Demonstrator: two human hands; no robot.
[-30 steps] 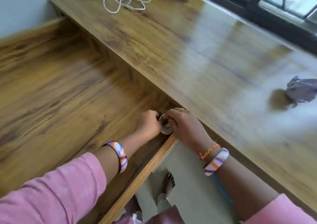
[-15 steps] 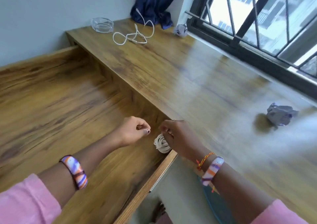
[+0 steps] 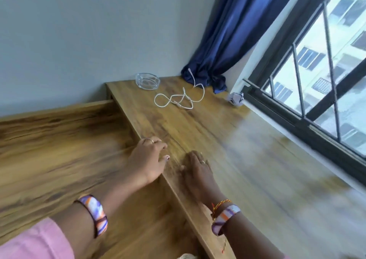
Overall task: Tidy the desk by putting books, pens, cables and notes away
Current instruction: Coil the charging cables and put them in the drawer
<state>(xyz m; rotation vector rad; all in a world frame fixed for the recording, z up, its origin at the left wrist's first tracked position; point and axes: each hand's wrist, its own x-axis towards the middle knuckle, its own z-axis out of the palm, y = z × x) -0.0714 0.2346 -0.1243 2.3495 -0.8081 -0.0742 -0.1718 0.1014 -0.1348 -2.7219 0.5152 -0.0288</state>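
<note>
Wooden desk (image 3: 227, 139): both hands at its near edge
Left hand (image 3: 147, 159): fingers relaxed, empty, resting on edge
Right hand (image 3: 198, 167): flat on top, empty
White cable (image 3: 178, 100): far end of desk, beside glass ashtray (image 3: 147, 81)

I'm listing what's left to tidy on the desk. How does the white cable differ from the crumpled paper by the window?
The white cable is a thin cord lying in loose flat loops, while the crumpled paper is a compact ball. The cable lies out on the desk, near the glass dish; the paper sits against the window frame. One cable end runs up to the blue curtain; the paper lies apart from it. Both are pale and untouched.
</note>
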